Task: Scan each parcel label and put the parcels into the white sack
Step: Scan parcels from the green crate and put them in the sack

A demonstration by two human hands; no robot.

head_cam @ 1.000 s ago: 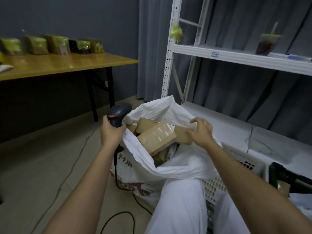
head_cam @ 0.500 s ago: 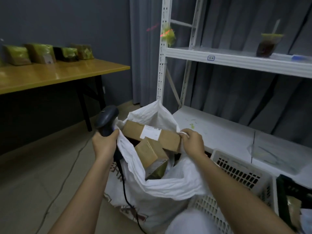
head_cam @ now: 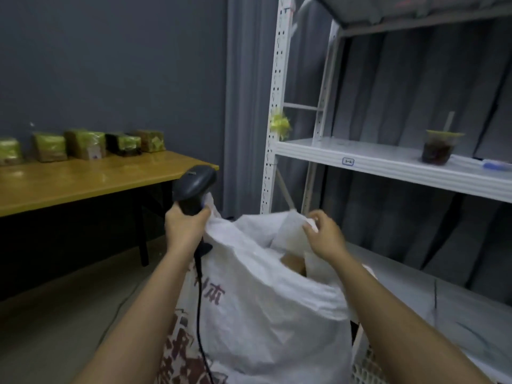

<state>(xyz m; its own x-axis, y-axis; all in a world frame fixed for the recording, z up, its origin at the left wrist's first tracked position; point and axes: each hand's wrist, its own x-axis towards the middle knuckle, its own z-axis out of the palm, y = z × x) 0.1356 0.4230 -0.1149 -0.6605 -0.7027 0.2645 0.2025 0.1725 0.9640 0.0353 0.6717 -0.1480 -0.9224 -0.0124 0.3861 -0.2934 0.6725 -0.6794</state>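
Observation:
The white sack [head_cam: 271, 314] with red print stands in front of me, its mouth pulled up high. My left hand [head_cam: 186, 228] grips the dark barcode scanner [head_cam: 195, 191] together with the sack's left rim; the scanner's cable hangs down the sack's side. My right hand [head_cam: 324, 235] pinches the sack's right rim. Only a small corner of a brown cardboard parcel [head_cam: 294, 263] shows inside the sack's mouth.
A wooden table [head_cam: 91, 180] at left carries several parcels [head_cam: 86, 144] wrapped in green-yellow tape. A white metal shelf rack [head_cam: 388, 164] stands behind the sack, with a drink cup [head_cam: 439, 147] on it. A white plastic basket [head_cam: 365, 367] sits at lower right.
Both hands have lifted the sack's rim upward. The parcels that lay exposed in the open mouth are now mostly hidden by the raised cloth. My view has tilted up.

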